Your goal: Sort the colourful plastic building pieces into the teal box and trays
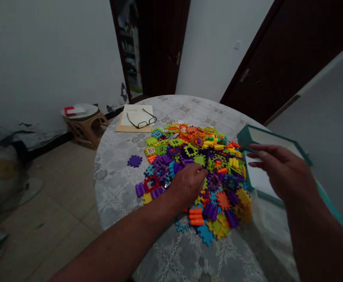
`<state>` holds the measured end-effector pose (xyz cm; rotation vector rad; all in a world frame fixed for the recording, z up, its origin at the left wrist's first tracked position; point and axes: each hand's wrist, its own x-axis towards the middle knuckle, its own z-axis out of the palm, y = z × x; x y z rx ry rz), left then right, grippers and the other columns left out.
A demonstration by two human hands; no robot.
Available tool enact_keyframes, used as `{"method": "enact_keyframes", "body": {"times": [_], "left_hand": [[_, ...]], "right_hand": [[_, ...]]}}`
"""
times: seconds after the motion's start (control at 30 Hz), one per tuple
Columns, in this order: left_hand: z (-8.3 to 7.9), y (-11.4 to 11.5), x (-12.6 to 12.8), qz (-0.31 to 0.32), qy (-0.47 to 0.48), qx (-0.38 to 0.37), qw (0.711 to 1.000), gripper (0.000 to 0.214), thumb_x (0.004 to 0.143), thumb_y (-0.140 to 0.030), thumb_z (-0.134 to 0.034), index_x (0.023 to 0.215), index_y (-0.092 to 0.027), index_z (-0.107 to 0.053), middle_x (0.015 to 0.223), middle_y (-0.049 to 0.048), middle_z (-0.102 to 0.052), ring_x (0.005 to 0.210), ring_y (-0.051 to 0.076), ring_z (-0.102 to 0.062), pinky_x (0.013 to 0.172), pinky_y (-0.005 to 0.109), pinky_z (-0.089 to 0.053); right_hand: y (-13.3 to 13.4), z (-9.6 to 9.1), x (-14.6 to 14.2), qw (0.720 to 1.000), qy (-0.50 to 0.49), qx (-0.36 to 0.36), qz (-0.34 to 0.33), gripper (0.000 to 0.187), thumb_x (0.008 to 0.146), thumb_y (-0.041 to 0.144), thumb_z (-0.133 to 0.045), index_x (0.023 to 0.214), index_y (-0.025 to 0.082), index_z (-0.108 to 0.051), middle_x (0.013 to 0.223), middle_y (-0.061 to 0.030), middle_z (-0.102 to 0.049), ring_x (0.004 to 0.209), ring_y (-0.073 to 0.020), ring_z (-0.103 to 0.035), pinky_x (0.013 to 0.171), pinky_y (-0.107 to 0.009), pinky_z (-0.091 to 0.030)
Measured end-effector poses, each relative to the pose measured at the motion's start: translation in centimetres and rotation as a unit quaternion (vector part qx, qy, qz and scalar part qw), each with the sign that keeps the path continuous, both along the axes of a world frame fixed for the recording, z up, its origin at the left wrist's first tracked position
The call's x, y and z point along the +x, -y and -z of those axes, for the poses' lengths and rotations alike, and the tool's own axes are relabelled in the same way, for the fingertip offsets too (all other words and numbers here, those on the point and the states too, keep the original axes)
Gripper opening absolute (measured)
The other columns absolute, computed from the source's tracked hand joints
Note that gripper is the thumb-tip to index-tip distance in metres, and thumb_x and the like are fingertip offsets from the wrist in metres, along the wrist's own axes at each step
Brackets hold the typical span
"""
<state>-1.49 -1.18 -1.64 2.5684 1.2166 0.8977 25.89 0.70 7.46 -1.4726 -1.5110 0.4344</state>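
The left hand [189,183] curls over colourful pieces [200,159] (whether its grip holds one is unclear), while the right hand [284,172], fingers parted, hangs by the teal box [244,136]

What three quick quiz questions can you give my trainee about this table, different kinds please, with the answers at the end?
1. True or false: the leftmost purple piece touches the heap of plastic pieces.
2. Which is nearer the open teal box? A: left hand. B: right hand. C: both equally.
3. What lies on the papers?

Key:
1. False; a gap separates them.
2. B.
3. A pair of dark-framed glasses.
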Motion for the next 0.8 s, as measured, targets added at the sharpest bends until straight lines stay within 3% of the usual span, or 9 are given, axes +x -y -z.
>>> {"method": "enact_keyframes", "body": {"times": [0.1, 0.23, 0.33, 0.4, 0.5, 0.6, 0.8], "left_hand": [[-2.2, 0.3, -2.0, -0.043, 0.018, 0.025, 0.999, 0.027, 0.1, -0.023, -0.055, 0.125, -0.016, -0.063, 0.123, 0.0148, -0.066, 0.116, 0.026, -0.062, 0.101, 0.043, -0.053], [-3.8, 1.8, -8.3, -0.136, 0.05, 0.012, 0.989, 0.05, 0.099, -0.041, -0.062, 0.144, -0.02, -0.052, 0.144, 0.0151, -0.059, 0.139, 0.03, -0.051, 0.118, 0.049, -0.04], [-2.0, 3.8, -13.4, -0.177, -0.002, -0.058, 0.982, 0.087, 0.085, -0.063, -0.074, 0.156, -0.025, -0.04, 0.158, 0.0164, -0.048, 0.148, 0.036, -0.042, 0.121, 0.055, -0.036], [0.3, 4.9, -15.4, -0.2, -0.035, -0.101, 0.974, 0.093, 0.081, -0.069, -0.075, 0.156, -0.025, -0.041, 0.155, 0.0184, -0.051, 0.145, 0.039, -0.046, 0.117, 0.057, -0.039], [3.7, 6.0, -15.6, -0.23, -0.036, -0.084, 0.969, 0.083, 0.089, -0.068, -0.066, 0.153, -0.019, -0.044, 0.15, 0.0206, -0.055, 0.143, 0.039, -0.049, 0.118, 0.057, -0.039], [5.5, 6.2, -13.8, -0.253, -0.021, -0.034, 0.967, 0.08, 0.092, -0.066, -0.062, 0.152, -0.017, -0.045, 0.152, 0.0218, -0.053, 0.145, 0.04, -0.045, 0.12, 0.06, -0.035], [4.7, 5.3, -10.7, -0.244, 0.072, -0.033, 0.966, 0.069, 0.095, -0.055, -0.064, 0.15, -0.017, -0.048, 0.142, 0.0186, -0.062, 0.134, 0.034, -0.056, 0.116, 0.053, -0.042]], "right_hand": [[6.7, 2.4, -5.1, 0.996, 0.077, 0.012, -0.054, 0.026, 0.097, 0.042, -0.066, 0.116, 0.026, -0.075, 0.12, -0.0087, -0.076, 0.107, -0.0263, -0.074, 0.095, -0.046, -0.06], [11.3, 7.0, -8.8, 0.978, 0.152, 0.057, -0.131, 0.023, 0.102, 0.031, -0.057, 0.12, 0.024, -0.07, 0.129, -0.0103, -0.071, 0.121, -0.027, -0.067, 0.103, -0.048, -0.056], [12.6, 9.8, -10.0, 0.961, 0.202, 0.095, -0.164, 0.026, 0.101, 0.025, -0.058, 0.126, 0.022, -0.065, 0.132, -0.0126, -0.069, 0.127, -0.0286, -0.063, 0.109, -0.053, -0.052], [13.1, 10.9, -10.6, 0.948, 0.24, 0.114, -0.177, 0.031, 0.099, 0.025, -0.061, 0.13, 0.021, -0.063, 0.138, -0.0139, -0.065, 0.136, -0.0308, -0.056, 0.114, -0.056, -0.047], [13.4, 11.4, -11.9, 0.928, 0.3, 0.113, -0.192, 0.044, 0.096, 0.028, -0.065, 0.14, 0.022, -0.06, 0.148, -0.0141, -0.058, 0.148, -0.0347, -0.043, 0.121, -0.061, -0.037], [13.3, 11.6, -13.3, 0.913, 0.338, 0.091, -0.211, 0.054, 0.095, 0.036, -0.067, 0.146, 0.022, -0.057, 0.155, -0.0137, -0.053, 0.15, -0.0371, -0.038, 0.125, -0.065, -0.027], [12.8, 12.5, -14.6, 0.908, 0.356, 0.053, -0.217, 0.056, 0.097, 0.046, -0.063, 0.149, 0.025, -0.056, 0.159, -0.0122, -0.05, 0.152, -0.0343, -0.037, 0.128, -0.061, -0.02]]}}
